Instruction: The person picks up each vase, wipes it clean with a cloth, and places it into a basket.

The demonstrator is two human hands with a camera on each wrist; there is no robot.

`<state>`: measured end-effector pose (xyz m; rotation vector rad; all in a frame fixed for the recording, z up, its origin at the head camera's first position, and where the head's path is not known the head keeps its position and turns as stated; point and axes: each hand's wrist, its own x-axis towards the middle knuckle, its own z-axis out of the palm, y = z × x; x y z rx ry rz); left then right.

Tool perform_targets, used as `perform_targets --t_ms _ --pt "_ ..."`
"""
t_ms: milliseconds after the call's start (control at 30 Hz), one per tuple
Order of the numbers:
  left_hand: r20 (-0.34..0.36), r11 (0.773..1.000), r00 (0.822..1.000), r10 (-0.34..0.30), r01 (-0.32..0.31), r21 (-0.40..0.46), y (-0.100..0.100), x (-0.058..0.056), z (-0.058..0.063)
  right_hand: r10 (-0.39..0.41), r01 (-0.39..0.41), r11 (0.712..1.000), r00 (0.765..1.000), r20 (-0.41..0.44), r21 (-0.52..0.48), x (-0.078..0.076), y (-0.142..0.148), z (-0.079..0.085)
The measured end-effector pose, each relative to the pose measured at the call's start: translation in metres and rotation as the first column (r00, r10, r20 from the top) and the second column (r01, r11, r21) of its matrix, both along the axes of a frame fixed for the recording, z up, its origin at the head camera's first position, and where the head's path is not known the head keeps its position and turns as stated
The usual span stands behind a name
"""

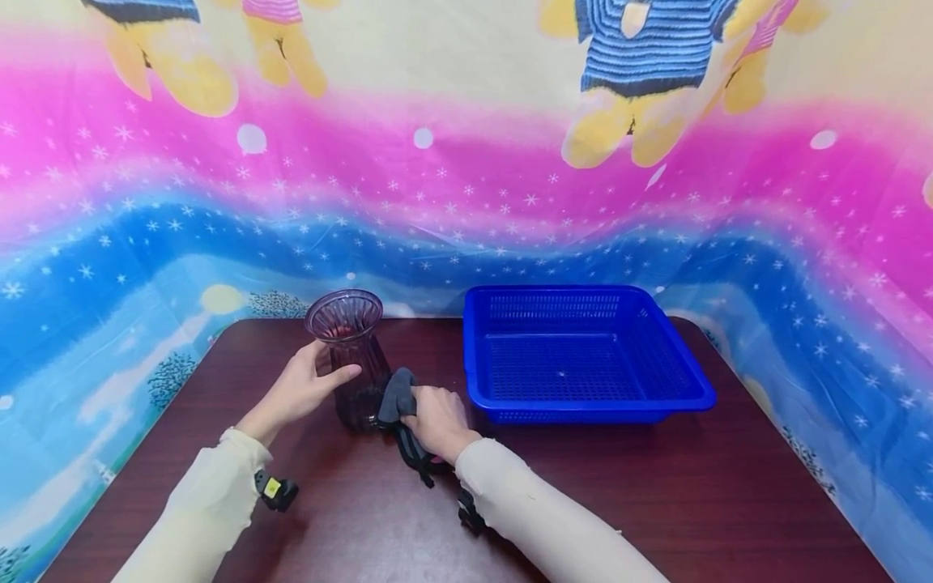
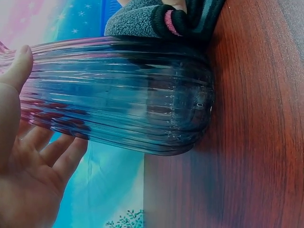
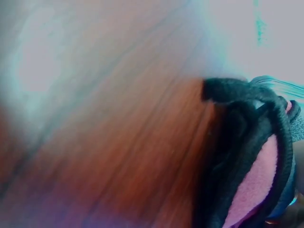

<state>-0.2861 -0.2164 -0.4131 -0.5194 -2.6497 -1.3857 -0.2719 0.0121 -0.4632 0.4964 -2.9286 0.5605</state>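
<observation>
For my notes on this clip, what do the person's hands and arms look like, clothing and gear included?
The left hand and right hand are bare, without gloves. Both arms wear long cream fabric sleeves, wrinkled near the cuffs. A small black device with a square yellow label sits at the left cuff; another black device shows at the right.

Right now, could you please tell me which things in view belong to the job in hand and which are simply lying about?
In the job:
ribbed vase, held by the left hand
gray cloth, gripped by the right hand at the vase's side

Apparently not involved:
blue basket, untouched on the table
patterned backdrop
</observation>
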Motion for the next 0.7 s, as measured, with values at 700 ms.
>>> perform_targets --t_ms 700 --pt "-0.002 1.0 1.0 -0.007 0.007 0.009 0.0 0.004 0.003 -0.001 -0.004 0.994 0.999 -0.042 -0.106 0.003 -0.009 0.036"
